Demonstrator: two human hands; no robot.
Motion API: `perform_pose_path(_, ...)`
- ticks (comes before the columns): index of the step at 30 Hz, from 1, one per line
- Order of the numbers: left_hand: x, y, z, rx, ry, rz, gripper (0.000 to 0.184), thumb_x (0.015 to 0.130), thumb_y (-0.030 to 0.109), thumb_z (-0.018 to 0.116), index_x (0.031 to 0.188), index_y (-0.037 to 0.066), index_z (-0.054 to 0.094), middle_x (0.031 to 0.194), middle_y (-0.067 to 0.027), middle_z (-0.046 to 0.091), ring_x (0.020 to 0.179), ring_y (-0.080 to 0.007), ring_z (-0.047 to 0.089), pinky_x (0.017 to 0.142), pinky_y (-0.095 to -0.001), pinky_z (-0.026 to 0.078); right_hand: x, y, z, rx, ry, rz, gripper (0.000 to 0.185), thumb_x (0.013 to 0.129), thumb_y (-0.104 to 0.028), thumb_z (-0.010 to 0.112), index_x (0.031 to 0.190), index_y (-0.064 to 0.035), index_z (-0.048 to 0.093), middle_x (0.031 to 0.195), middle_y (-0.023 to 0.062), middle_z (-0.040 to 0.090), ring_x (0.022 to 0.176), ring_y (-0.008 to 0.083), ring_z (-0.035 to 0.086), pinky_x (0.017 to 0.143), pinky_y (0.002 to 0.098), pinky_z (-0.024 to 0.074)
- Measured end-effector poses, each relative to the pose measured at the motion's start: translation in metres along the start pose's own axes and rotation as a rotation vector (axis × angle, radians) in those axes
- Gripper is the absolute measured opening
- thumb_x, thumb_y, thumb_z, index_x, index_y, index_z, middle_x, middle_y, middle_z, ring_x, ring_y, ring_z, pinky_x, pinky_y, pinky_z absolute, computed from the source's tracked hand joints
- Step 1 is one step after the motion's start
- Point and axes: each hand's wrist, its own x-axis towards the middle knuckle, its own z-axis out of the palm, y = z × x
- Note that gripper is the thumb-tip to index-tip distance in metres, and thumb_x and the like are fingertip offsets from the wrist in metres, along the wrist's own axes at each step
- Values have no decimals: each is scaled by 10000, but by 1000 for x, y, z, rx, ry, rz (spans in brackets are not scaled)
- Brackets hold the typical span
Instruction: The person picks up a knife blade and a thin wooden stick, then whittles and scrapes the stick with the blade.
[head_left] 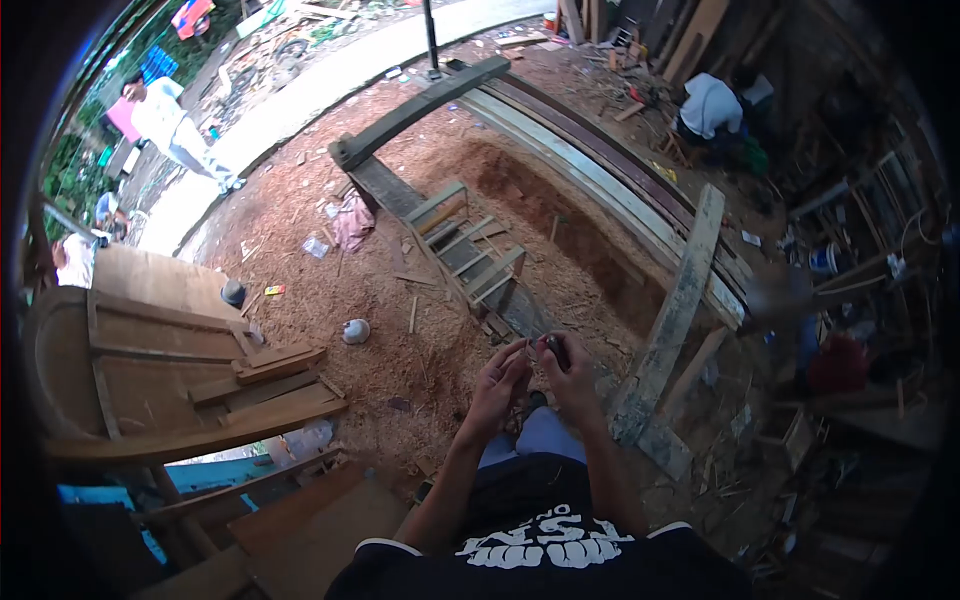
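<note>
My left hand (pixel 504 380) and my right hand (pixel 568 372) are raised close together in front of my body. The right fingers are closed round a small dark object (pixel 555 346) with a reddish end; its kind is too small to tell. Left thumb and fingertips are pinched, pointing at that reddish end, and whatever lies between them cannot be made out. Just beyond my hands is a long wooden bench (pixel 530 312), with a small slatted wooden frame (pixel 470 262) resting on it.
Sawdust and shavings (pixel 400 350) cover the ground. Long boards (pixel 600 165) lie at the right, crossed by a thick beam (pixel 675 300). Wooden panels (pixel 160 325) stand at left. One person (pixel 170 120) is at far left, another (pixel 710 105) crouches at far right. A white container (pixel 355 331) lies ahead.
</note>
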Motion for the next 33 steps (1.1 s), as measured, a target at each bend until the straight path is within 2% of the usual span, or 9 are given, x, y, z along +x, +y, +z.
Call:
perform_pose_path(4,-8,26,-9,69,71,103,382,1028,150,532,1396,57,493,849,50,549,625,-12,421,515,-193,345,14,-12,25,-1,-159,-53,326,957,-320,630,1060,-11,615,700,112,598,626,173,584,583,328,449)
perform_pose_path(8,11,44,-25,37,138,164,376,1031,129,518,1399,55,489,898,21,595,632,-9,433,522,-190,350,40,-32,47,17,-272,-66,297,947,-271,655,1104,-25,603,699,95,610,610,159,576,561,307,445)
perform_pose_path(11,42,43,-41,-170,161,193,365,1026,91,508,1389,51,502,977,-12,629,684,-19,485,572,-190,408,74,-9,72,47,-233,-188,252,934,-225,673,1081,-30,612,679,61,608,587,116,553,540,284,431)
perform_pose_path(17,98,64,-52,236,340,281,358,1025,63,473,1380,51,522,1000,-25,641,757,-47,555,688,-202,490,157,-1,97,163,-275,41,194,935,-199,689,982,-20,631,684,-55,556,597,14,463,516,211,359)
perform_pose_path(21,132,78,-53,120,352,287,355,1040,110,460,1388,68,519,933,13,621,714,-22,526,633,-186,462,209,1,104,88,-339,24,134,929,-148,667,951,-17,648,662,-74,526,587,16,443,502,227,338)
perform_pose_path(23,144,79,-61,54,368,283,341,1046,129,454,1373,76,533,900,35,605,687,-11,502,597,-178,437,232,3,108,115,-355,-5,138,913,-141,672,978,-20,656,657,-40,555,583,36,473,512,243,362)
perform_pose_path(26,155,83,-53,26,430,229,303,1061,163,430,1327,71,540,710,53,459,522,-28,346,453,-207,259,267,12,117,170,-341,-61,141,905,-129,671,985,-14,656,641,-19,559,575,46,482,514,247,370)
perform_pose_path(29,159,77,-62,60,359,235,274,1057,163,447,1293,73,553,714,56,453,538,-27,347,463,-219,249,285,24,127,132,-346,-138,162,900,-155,693,968,-15,646,641,-9,550,577,53,490,521,245,391)
perform_pose_path(33,180,61,-73,71,501,305,307,1030,116,504,1329,62,552,908,9,613,764,-46,540,652,-200,440,280,9,131,72,-452,-151,144,899,-104,683,998,-4,650,707,-25,576,609,53,484,538,251,395)
